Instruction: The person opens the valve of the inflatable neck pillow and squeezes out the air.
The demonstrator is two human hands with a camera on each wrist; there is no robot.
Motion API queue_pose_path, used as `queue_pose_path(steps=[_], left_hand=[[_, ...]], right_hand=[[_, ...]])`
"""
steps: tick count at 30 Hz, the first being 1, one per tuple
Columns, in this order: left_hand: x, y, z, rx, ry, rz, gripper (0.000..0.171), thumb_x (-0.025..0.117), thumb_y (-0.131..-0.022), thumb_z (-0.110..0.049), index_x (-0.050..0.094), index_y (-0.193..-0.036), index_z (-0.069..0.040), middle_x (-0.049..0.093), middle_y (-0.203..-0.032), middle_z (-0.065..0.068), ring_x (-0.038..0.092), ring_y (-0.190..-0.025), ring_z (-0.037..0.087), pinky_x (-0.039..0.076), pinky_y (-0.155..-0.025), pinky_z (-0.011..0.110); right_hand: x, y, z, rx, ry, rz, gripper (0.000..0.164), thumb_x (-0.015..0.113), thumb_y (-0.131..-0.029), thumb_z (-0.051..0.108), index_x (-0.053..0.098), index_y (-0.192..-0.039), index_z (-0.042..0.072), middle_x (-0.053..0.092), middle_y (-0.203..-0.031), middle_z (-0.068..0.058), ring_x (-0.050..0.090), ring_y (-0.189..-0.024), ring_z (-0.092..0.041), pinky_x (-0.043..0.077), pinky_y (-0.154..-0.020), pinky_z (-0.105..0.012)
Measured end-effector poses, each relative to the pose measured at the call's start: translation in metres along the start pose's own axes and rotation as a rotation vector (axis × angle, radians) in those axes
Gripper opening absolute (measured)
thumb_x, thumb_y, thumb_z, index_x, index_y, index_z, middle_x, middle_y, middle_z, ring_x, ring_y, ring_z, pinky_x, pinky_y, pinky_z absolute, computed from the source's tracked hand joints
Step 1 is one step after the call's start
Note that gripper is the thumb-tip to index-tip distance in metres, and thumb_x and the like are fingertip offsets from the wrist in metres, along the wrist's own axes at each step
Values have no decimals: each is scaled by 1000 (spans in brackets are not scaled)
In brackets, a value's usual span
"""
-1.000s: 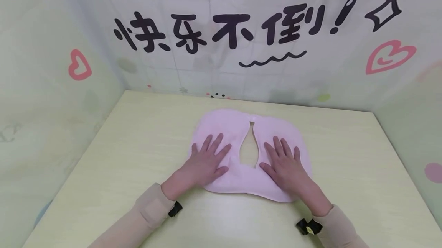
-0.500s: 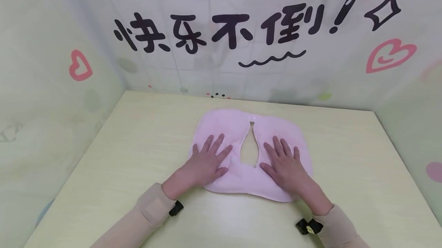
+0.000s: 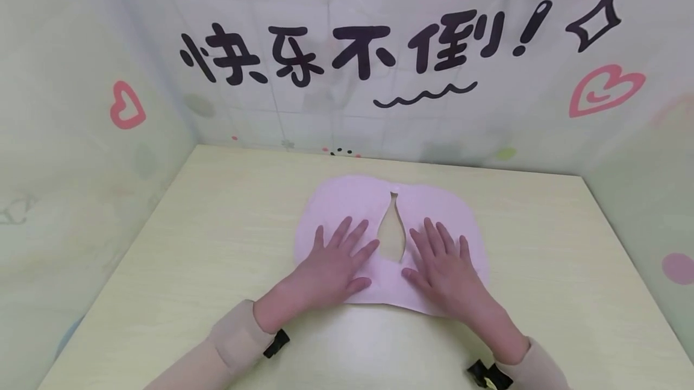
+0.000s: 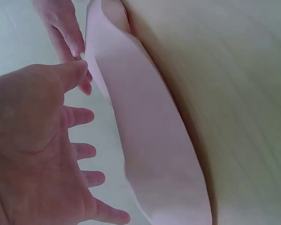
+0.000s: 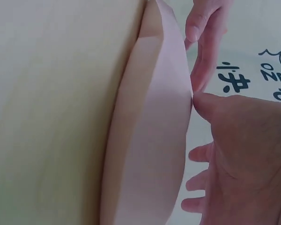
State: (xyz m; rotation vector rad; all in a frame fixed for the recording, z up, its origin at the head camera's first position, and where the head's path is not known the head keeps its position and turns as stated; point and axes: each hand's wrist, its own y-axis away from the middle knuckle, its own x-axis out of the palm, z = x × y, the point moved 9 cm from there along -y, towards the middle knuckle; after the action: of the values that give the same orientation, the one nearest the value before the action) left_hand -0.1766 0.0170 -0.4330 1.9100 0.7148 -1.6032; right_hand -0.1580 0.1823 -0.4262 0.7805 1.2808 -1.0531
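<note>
A pink cushion (image 3: 347, 194) with rounded corners and a teardrop-shaped hole in its middle lies flat on the table. Over its left half is my left hand (image 3: 328, 269), palm down with fingers spread. My right hand (image 3: 451, 278) is spread the same way over the right half, its thumb near the hole. In the left wrist view, a gap shows between the left fingers and the cushion's top (image 4: 140, 112). The right wrist view shows the right fingers above the cushion too; whether the thumb touches it I cannot tell.
The pale wooden table (image 3: 217, 221) extends to both sides of the cushion. A printed white curtain (image 3: 303, 119) with black characters and hearts stands behind the table, with similar sheets at left and right. Black camera mounts (image 3: 276, 343) sit at both wrists.
Both hands have lifted from the cushion. The left hand has moved to the right, and the right hand slightly to the left. The cushion stays in place.
</note>
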Motion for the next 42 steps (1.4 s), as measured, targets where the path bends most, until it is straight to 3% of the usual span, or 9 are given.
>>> queue_pose_path(steps=[4, 9, 14, 20, 34, 42], left_hand=[[11, 1, -5, -12, -12, 44, 69, 51, -104, -54, 35, -162, -21, 10, -171, 12, 3, -156, 40, 16, -110, 79], [19, 1, -6, -28, -95, 66, 71, 52, -103, -55, 33, -162, -20, 9, -171, 13, 3, -156, 40, 13, -111, 78], [23, 2, -5, -39, -136, 76, 73, 55, -102, -55, 34, -162, -19, 11, -171, 13, 5, -156, 40, 16, -111, 77], [26, 0, -4, -47, -109, 92, 71, 56, -102, -54, 36, -161, -19, 14, -171, 13, 7, -155, 40, 18, -111, 77], [33, -4, 4, -70, 26, 192, 70, 50, -104, -55, 31, -163, -24, 7, -172, 8, -2, -156, 37, 7, -111, 79], [31, -5, 3, -72, 39, 198, 69, 52, -104, -53, 33, -163, -22, 9, -172, 8, 1, -156, 37, 9, -111, 79]], right_hand=[[9, 2, 3, 35, -4, 32, 78, 61, -100, 47, 36, -157, 0, 25, -163, -29, 25, -147, -53, 22, -106, -80], [22, 3, 0, 72, -16, 66, 82, 63, -99, 51, 36, -157, -1, 22, -163, -30, 21, -148, -53, 19, -107, -81], [28, 3, -1, 66, -44, 68, 84, 64, -98, 51, 37, -156, -2, 18, -164, -29, 15, -151, -51, 13, -110, -79], [30, 3, -3, 53, -57, 62, 83, 64, -98, 50, 37, -156, -2, 19, -165, -29, 15, -151, -50, 12, -110, -79], [38, 3, -10, 75, -73, 105, 80, 61, -100, 51, 38, -155, -1, 20, -165, -28, 15, -152, -49, 11, -111, -79], [38, 3, -12, 73, -62, 121, 76, 57, -102, 51, 39, -155, 0, 21, -165, -27, 16, -152, -48, 11, -111, -78]])
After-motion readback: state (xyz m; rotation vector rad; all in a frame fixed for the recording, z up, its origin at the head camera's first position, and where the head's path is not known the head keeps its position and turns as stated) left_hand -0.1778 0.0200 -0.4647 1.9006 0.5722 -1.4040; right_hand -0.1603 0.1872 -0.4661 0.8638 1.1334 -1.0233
